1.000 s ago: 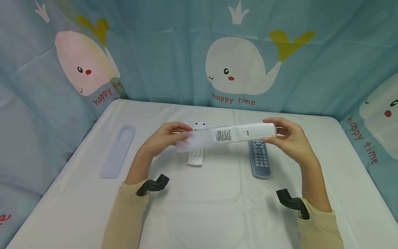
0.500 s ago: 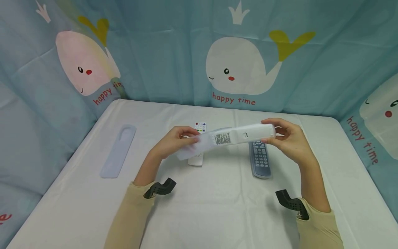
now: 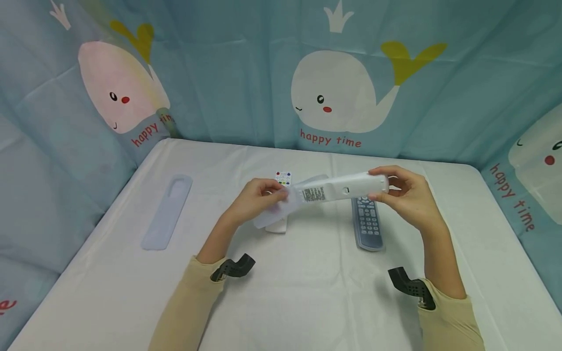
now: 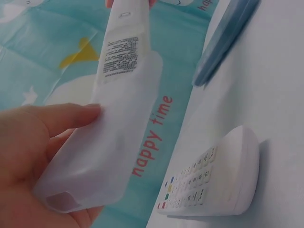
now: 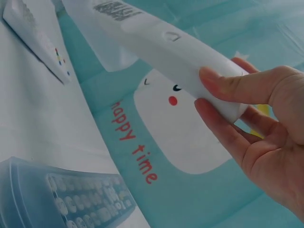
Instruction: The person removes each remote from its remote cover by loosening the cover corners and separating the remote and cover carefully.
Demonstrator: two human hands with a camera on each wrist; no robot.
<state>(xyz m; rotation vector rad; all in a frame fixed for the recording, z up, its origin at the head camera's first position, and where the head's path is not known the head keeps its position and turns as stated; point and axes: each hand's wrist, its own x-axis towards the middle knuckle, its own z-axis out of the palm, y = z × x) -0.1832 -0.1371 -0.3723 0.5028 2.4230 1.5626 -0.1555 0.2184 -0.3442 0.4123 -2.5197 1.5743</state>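
A white remote [image 3: 342,187] is held in the air, back side up, with a printed label [image 4: 120,53] showing. My right hand [image 3: 401,195] grips its right end [image 5: 209,83] between thumb and fingers. My left hand [image 3: 259,199] grips a translucent silicone sleeve [image 3: 283,208] that covers the remote's left end. In the left wrist view the sleeve [image 4: 109,142] hangs loose past the remote's tip. Below on the table lie a second white remote [image 3: 280,204] with coloured buttons and a remote in a dark blue cover [image 3: 367,222].
A pale blue silicone cover [image 3: 168,212] lies flat at the table's left side. The white table [image 3: 307,292] is walled on three sides by a blue whale-print cloth [image 3: 246,73]. Black wrist camera mounts [image 3: 234,269] sit on both sleeves.
My left hand has moved right toward my right hand, and the sleeve has bunched and drooped at its free end. The remote's left end has tipped down slightly.
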